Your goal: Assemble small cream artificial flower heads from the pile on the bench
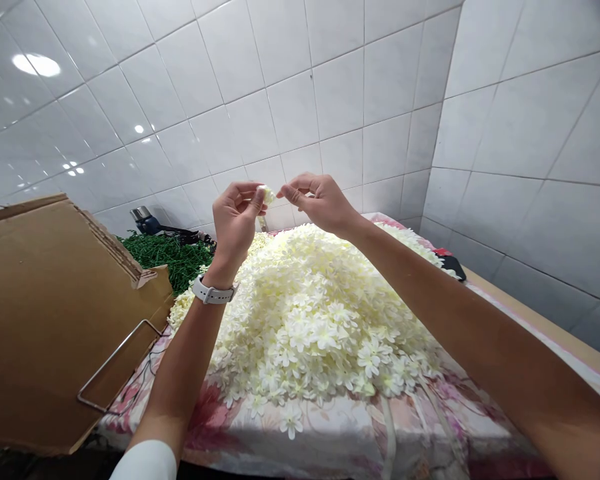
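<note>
Small tiled workroom, seemingly; white wall tiles (285, 87), a cloth-covered table (350, 430) (floral), cardboard (55, 313).

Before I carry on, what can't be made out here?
All in the head view:
- Small pale piece: partly hidden by the left hand's thumb.
- Right hand's pinch: too small to tell if anything is held.
- Cardboard: cut off by the left edge.
- Dark object: partly hidden by petals.

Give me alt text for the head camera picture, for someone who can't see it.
Two bare hands meet above a big heap of white artificial flowers: the left hand pinches a small pale blossom, the right hand is close beside it. A cardboard box and green stems lie to the left.
</note>
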`<state>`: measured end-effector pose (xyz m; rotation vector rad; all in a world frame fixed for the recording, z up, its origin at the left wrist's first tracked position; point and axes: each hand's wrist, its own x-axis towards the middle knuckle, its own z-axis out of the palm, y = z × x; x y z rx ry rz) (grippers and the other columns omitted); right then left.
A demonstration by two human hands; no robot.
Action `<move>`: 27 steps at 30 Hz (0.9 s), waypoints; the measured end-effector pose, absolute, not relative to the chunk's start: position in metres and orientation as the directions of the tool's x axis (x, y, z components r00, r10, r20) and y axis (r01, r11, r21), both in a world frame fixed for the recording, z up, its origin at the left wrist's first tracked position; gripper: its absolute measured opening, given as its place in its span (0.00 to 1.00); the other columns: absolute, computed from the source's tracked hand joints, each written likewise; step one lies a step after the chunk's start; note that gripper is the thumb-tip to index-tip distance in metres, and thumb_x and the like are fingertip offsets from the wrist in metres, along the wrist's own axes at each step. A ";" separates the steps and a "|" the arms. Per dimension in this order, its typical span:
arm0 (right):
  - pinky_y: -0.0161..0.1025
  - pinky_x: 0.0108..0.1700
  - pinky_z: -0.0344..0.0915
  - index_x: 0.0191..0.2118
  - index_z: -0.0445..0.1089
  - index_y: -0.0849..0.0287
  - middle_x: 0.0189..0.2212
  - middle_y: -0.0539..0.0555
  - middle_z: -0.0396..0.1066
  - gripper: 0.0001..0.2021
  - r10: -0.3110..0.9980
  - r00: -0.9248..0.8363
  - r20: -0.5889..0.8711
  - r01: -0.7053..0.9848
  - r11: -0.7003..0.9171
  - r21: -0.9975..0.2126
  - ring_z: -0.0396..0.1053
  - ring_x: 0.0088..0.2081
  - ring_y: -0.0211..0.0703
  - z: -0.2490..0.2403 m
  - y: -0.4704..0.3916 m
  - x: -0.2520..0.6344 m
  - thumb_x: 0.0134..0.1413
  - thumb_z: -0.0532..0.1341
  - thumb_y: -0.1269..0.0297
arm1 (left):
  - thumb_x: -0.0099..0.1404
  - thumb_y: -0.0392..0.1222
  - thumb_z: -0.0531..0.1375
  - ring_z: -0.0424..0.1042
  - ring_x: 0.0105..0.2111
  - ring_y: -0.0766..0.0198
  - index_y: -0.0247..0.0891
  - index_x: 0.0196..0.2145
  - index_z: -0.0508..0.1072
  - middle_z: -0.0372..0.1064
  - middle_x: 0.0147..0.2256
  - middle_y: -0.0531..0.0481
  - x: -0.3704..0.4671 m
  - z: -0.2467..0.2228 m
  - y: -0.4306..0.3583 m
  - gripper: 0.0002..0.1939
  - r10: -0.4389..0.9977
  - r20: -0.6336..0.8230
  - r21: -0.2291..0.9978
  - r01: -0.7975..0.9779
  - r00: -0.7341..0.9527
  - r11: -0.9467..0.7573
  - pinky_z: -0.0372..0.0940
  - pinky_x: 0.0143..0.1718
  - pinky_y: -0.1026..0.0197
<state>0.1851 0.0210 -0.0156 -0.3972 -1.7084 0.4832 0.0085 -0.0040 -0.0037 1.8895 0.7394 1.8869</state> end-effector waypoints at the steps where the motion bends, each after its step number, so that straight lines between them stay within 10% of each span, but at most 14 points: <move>1: 0.38 0.36 0.63 0.33 0.79 0.62 0.31 0.53 0.74 0.28 0.503 -0.196 0.842 -0.029 0.855 -0.518 0.65 0.32 0.36 -0.015 0.020 0.185 0.52 0.66 0.35 | 0.53 0.57 0.74 0.74 0.25 0.70 0.40 0.33 0.79 0.77 0.28 0.51 0.008 -0.004 -0.004 0.20 0.604 0.797 0.602 0.111 -0.025 -0.791 0.71 0.28 0.66; 21: 0.37 0.34 0.67 0.29 0.68 0.59 0.26 0.46 0.69 0.27 0.597 -0.110 0.795 -0.264 0.754 -0.602 0.65 0.29 0.33 -0.011 0.018 0.184 0.27 0.82 0.54 | 0.56 0.54 0.73 0.74 0.24 0.71 0.39 0.34 0.78 0.76 0.28 0.52 0.009 -0.005 -0.004 0.17 0.596 0.803 0.593 0.140 -0.026 -0.793 0.71 0.27 0.68; 27: 0.38 0.29 0.57 0.31 0.70 0.59 0.24 0.47 0.66 0.27 0.590 -0.188 0.785 -0.047 0.793 -0.607 0.60 0.26 0.35 -0.016 0.025 0.189 0.46 0.71 0.37 | 0.56 0.57 0.73 0.74 0.24 0.71 0.40 0.33 0.78 0.76 0.28 0.51 0.010 -0.004 -0.005 0.18 0.592 0.806 0.587 0.144 -0.009 -0.797 0.71 0.28 0.67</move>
